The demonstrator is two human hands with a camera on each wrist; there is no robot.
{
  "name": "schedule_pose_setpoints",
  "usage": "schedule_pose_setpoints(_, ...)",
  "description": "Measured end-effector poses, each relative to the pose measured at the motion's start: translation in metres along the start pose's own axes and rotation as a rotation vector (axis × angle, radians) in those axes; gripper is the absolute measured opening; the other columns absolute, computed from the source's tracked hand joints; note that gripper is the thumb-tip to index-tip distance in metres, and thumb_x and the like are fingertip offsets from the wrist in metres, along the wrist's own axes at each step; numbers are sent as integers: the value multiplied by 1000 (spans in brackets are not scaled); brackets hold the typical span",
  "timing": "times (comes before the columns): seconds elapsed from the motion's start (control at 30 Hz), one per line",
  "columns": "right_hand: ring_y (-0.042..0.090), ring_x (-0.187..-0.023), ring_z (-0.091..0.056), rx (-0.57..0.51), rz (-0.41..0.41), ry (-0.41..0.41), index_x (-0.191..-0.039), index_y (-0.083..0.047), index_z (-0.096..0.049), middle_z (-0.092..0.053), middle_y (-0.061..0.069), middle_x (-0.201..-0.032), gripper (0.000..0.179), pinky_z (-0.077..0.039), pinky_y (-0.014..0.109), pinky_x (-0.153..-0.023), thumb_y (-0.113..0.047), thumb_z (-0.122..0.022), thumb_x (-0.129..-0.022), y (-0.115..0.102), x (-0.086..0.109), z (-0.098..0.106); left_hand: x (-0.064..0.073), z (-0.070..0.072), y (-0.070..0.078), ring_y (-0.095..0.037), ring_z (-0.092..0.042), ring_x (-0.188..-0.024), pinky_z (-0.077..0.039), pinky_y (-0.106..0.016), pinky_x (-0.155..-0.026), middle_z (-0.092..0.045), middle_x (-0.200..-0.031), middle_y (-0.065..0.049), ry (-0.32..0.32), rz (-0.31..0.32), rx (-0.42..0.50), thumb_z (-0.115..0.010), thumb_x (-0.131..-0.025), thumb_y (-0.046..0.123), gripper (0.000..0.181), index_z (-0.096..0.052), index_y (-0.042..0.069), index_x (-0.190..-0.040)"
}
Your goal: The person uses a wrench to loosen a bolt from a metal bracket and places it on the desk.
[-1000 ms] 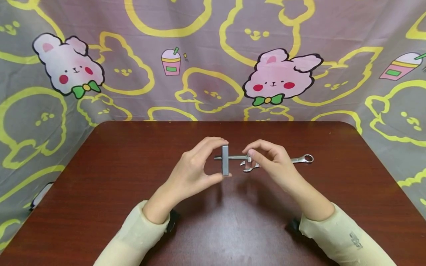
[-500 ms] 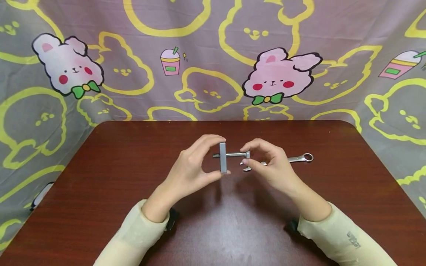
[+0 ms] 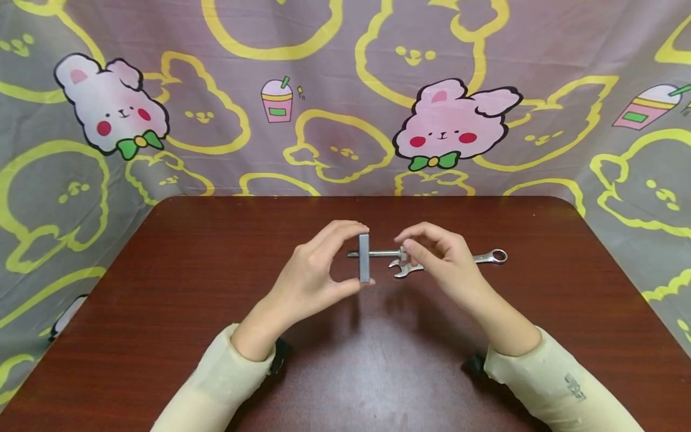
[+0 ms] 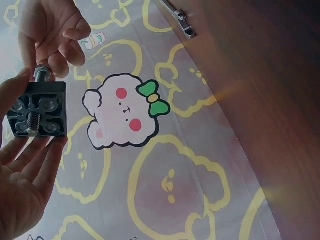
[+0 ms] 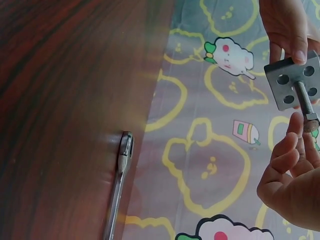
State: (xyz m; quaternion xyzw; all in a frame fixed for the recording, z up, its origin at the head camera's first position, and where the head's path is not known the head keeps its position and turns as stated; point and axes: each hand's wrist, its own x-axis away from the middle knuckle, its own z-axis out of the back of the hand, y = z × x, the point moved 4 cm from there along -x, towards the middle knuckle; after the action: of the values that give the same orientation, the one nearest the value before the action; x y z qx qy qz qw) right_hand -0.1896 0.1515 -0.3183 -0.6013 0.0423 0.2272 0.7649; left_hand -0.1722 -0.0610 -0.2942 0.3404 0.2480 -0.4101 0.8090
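My left hand holds a small grey square plate on edge above the table, fingers over its top edge and thumb under its bottom edge. A long bolt runs sideways through the plate's middle. Its threaded end pokes out of the ribbed face in the left wrist view. The right wrist view shows the plate's flat face with several round holes. My right hand has its thumb and fingers at the bolt's hex head, where a nut also sits.
A combination wrench lies on the dark brown table behind my right hand, partly hidden by it. A patterned curtain stands behind the table and along both sides.
My right thumb slid down below the bolt head, then came back up against it. The plate and bolt rose slightly and settled again; the left hand keeps its hold.
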Motion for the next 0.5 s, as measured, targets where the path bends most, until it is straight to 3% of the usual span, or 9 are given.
schedule_pose_setpoints(0.2, 11, -65, -60, -32, -32, 3, -102, 2, -66, -63, -1, -73, 19, -44, 25, -53, -11, -53, -102, 3, 0, -3, 1, -2, 0, -15, -63, -112, -57, -31, -90, -62, -126, -6, -15, 5, 4, -89, -71, 19, 69, -55, 5, -130)
schedule_pose_setpoints(0.37, 8, -75, -65, -19, 17, 4, -105, 3, -65, -68, -6, -90, 12, -52, 20, -63, -1, -64, -94, 1, 0, -5, 1, -3, -1, -15, -63, -112, -58, -31, -88, -61, -126, -6, -23, 7, -4, -89, -71, 17, 68, -55, 6, -130)
schedule_pose_setpoints(0.5, 9, -84, -63, 7, 99, -2, -107, 1, -64, -65, -2, -102, 25, -57, 22, -65, 8, -71, -85, -3, 2, -6, 1, -2, -2, -15, -62, -112, -58, -32, -86, -62, -125, -5, -14, 15, -10, -87, -71, 16, 67, -55, 6, -129)
